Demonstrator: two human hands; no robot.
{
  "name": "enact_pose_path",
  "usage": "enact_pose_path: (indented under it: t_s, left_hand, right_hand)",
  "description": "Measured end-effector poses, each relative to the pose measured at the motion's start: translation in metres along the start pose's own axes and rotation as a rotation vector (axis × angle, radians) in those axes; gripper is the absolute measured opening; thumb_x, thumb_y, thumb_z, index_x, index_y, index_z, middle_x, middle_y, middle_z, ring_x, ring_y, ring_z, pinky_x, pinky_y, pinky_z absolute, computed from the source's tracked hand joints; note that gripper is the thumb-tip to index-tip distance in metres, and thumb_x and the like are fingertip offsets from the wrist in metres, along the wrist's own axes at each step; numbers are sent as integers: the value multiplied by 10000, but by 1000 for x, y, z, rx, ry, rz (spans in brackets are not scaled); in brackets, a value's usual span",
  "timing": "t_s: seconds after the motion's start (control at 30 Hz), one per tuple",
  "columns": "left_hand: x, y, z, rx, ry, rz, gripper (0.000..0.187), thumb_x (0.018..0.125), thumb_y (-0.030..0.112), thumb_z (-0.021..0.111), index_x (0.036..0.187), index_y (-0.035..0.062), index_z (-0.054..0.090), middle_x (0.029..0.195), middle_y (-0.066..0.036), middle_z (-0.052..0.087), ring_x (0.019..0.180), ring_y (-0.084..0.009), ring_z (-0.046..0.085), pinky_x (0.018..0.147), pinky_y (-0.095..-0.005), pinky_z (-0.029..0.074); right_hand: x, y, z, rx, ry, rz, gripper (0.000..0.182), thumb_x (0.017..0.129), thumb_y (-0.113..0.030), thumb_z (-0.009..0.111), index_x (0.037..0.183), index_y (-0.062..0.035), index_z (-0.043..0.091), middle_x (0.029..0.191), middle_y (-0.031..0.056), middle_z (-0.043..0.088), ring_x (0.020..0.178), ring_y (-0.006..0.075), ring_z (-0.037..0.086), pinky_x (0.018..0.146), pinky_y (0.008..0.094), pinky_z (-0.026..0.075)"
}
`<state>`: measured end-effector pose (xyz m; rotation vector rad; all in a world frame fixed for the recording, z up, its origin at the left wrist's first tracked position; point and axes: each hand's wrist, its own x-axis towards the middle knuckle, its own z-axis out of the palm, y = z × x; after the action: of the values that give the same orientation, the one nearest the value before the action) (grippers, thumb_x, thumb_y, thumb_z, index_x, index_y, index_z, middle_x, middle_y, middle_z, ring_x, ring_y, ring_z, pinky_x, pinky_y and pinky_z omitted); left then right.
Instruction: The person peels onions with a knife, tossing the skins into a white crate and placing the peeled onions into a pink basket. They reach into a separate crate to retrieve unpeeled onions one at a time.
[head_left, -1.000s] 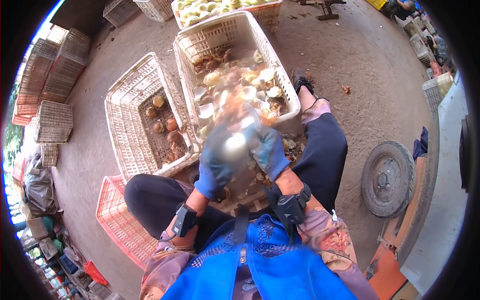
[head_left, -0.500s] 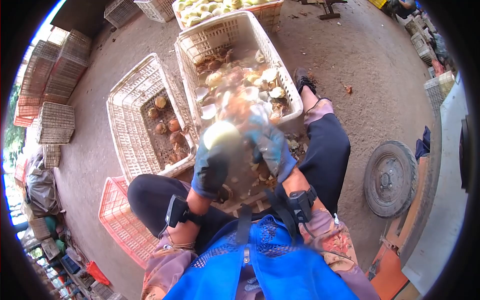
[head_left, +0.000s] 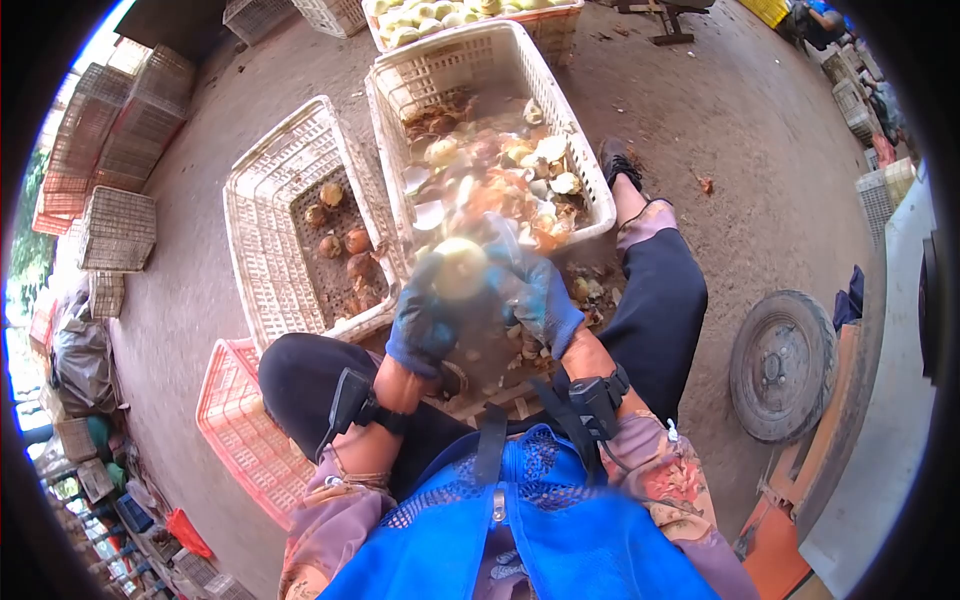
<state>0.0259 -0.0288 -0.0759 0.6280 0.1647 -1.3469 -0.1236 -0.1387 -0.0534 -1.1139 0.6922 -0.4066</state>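
Both hands wear dark blue work gloves. My left hand point(head_left: 425, 315) is wrapped round a pale peeled onion point(head_left: 459, 268). Close on its right, my right hand point(head_left: 535, 295) has curled fingers beside the onion; its fingertips are blurred, and what they hold cannot be made out. Just beyond them stands a white crate point(head_left: 600, 200) with onion skins and pale onion pieces inside. Several brown unpeeled onions point(head_left: 357, 240) lie in a second, tilted white crate point(head_left: 240, 240) to the left.
A red crate point(head_left: 230, 400) is by my left knee. Pale peeled onions point(head_left: 430, 20) fill a crate at the top. A wheel point(head_left: 782, 366) lies at the right near a metal panel point(head_left: 880, 400). Stacked crates point(head_left: 117, 230) line the left side. Onion scraps lie on the ground between my legs.
The view has shifted slightly, so the crates appear a little further right. The onion and both hands are still together, and the onion shows a little more clearly.
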Motion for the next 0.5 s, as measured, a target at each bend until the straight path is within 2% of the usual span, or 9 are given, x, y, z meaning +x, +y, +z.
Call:
enact_pose_path:
  t_s: [0.07, 0.13, 0.17, 0.2, 0.23, 0.27, 0.37, 0.43, 0.5]
  left_hand:
    - [-1, 3, 4, 25, 42, 19, 436, 958, 252, 641, 1288, -15, 538, 1181, -167, 650, 1007, -288, 665, 890, -391, 574]
    - [2, 6, -2, 46, 85, 37, 422, 955, 240, 636, 1275, -21, 550, 1161, -160, 662, 988, -277, 672, 876, -379, 573]
    - [10, 11, -17, 475, 41, 234, 402, 932, 213, 654, 1247, -21, 568, 1122, -137, 672, 965, -242, 670, 852, -351, 563]
    - [12, 14, -19, 905, -3, 430, 382, 909, 186, 673, 1219, -21, 586, 1083, -113, 683, 941, -207, 668, 828, -323, 554]
    - [12, 14, -20, 904, -1, 435, 382, 909, 186, 673, 1219, -21, 586, 1083, -113, 683, 941, -207, 668, 828, -323, 554]
    - [10, 12, -13, 987, 52, 555, 368, 874, 149, 696, 1190, -11, 599, 1059, -88, 682, 925, -173, 655, 806, -300, 541]
    - [18, 10, -19, 1218, 196, 695, 376, 791, 73, 760, 1132, 20, 611, 1016, -42, 668, 892, -113, 622, 777, -264, 522]
    - [18, 8, -32, 1467, 139, 861, 404, 781, 83, 773, 1140, 21, 599, 1014, -51, 666, 894, -119, 626, 794, -275, 527]
    - [10, 7, -25, 1481, 182, 898, 415, 781, 93, 781, 1142, 18, 591, 1017, -61, 663, 900, -129, 629, 807, -283, 527]
  right_hand:
    - [0, -2, 1, -43, -26, 37, 469, 930, -103, 605, 1385, -43, 508, 971, 28, 647, 793, 68, 560, 662, 233, 482]
    - [4, 15, -1, -299, 43, -214, 470, 911, -111, 592, 1371, -78, 500, 986, 121, 679, 846, 210, 656, 739, 347, 526]
    - [6, 18, -6, -301, 37, -216, 470, 911, -111, 592, 1371, -78, 500, 986, 121, 679, 846, 210, 656, 739, 347, 526]
    - [9, 19, -16, -561, -30, -207, 469, 941, -117, 566, 1399, -80, 473, 1025, 119, 666, 850, 190, 633, 741, 331, 528]
    - [10, 20, -24, -820, -96, -196, 467, 970, -122, 540, 1426, -82, 446, 1063, 117, 653, 855, 170, 610, 744, 316, 530]
    - [3, 21, -24, -996, -13, -336, 419, 966, -115, 532, 1380, -70, 483, 1019, 183, 649, 847, 238, 641, 759, 370, 529]
    - [-3, 19, -24, -799, 86, -267, 390, 952, -119, 537, 1334, -45, 520, 1019, 218, 673, 880, 338, 678, 765, 413, 538]
    - [-11, -1, -8, -805, 190, -421, 364, 949, -130, 519, 1296, -23, 551, 1007, 233, 685, 903, 387, 687, 768, 439, 544]
    - [-13, -6, 2, -1207, 259, -374, 308, 959, -159, 511, 1236, -35, 565, 981, 218, 679, 896, 364, 698, 760, 425, 552]
